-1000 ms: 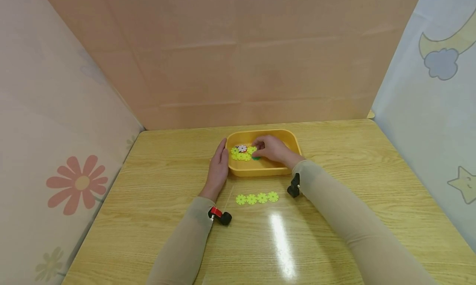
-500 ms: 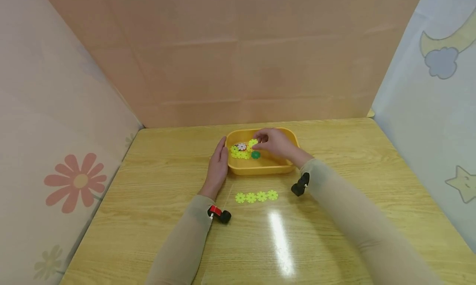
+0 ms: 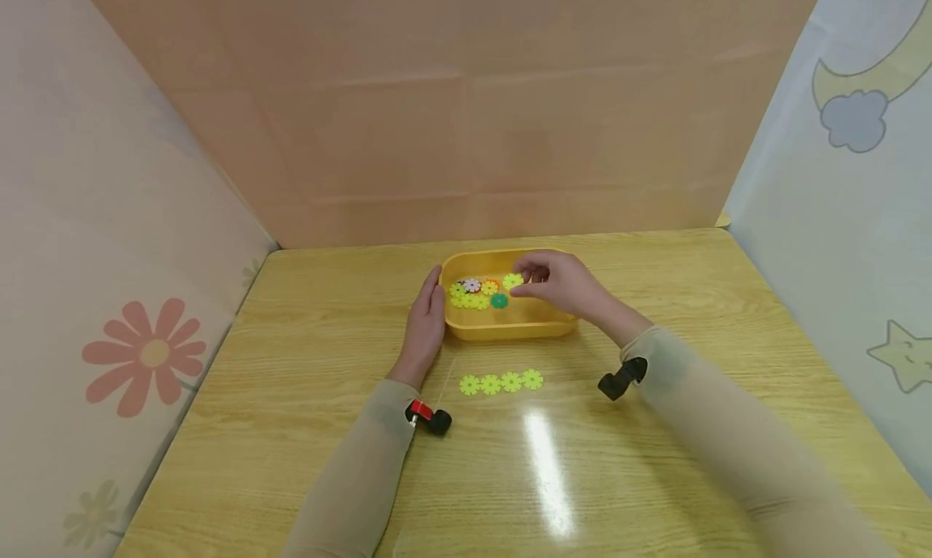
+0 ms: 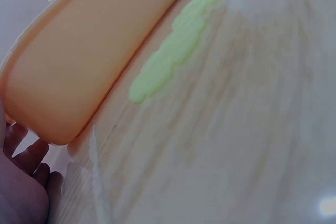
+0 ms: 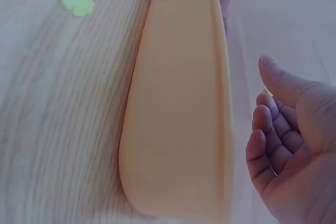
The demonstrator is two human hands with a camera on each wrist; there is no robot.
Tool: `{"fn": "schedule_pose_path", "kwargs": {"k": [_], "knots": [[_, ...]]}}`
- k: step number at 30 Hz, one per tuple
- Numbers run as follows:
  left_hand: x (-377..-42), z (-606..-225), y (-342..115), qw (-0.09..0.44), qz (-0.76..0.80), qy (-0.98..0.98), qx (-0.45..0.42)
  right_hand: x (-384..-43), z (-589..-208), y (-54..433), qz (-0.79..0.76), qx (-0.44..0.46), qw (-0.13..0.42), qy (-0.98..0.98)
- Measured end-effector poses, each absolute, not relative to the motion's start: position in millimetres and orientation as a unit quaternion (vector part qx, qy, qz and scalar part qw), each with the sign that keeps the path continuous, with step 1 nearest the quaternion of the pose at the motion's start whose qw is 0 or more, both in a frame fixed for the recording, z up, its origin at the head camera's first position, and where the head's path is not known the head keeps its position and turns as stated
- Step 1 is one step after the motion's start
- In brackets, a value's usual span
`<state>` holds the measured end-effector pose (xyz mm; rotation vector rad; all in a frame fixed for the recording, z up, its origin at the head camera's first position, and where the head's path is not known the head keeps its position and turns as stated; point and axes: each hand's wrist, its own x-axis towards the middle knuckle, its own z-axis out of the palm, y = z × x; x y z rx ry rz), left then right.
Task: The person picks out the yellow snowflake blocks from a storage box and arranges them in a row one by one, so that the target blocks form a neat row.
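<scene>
An orange-yellow plastic tray [image 3: 510, 331] stands on the table. My left hand [image 3: 425, 327] rests along its left side, fingers straight in the head view. Above the tray my right hand [image 3: 571, 285] pinches a yellow snowflake-shaped disc [image 3: 513, 281] between thumb and fingers; in the right wrist view only a sliver of it shows past the thumb. Inside, on the left, lie several yellow notched discs [image 3: 466, 302], a white disc [image 3: 472, 285] and a green disc [image 3: 498, 301]. In front of the tray several yellow-green discs form a joined-looking row [image 3: 512, 382].
The wooden table [image 3: 291, 429] carries a bright light reflection near its front middle. A pinkish-brown backdrop [image 3: 466, 137] rises behind it, with patterned panels at left and right. Cameras are strapped to both wrists.
My right hand has lifted a yellow disc off the pile and moved right with it, which uncovered the green disc. The left hand stays at the tray's side.
</scene>
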<state>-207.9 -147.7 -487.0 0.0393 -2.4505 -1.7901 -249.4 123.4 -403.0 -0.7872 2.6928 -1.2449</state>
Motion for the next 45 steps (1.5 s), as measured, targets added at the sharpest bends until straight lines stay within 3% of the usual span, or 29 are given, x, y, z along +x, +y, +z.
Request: {"fn": "schedule_pose_path", "kwargs": {"k": [26, 40, 45], "knots": [[-210.5, -485.0, -148.5, 0.051, -0.594, -0.803, 0.012, -179.9, -408.0, 171.2, -0.395, -0.269, 0.014, 0.878], [-210.1, -486.3, -150.1, 0.051, -0.601, -0.797, 0.011, -155.2, -423.6, 183.6, -0.392, -0.262, 0.042, 0.881], [-209.2, -486.6, -150.5, 0.050, -0.603, -0.796, 0.010, -151.3, -434.4, 184.7, -0.379, -0.284, 0.029, 0.880]]}}
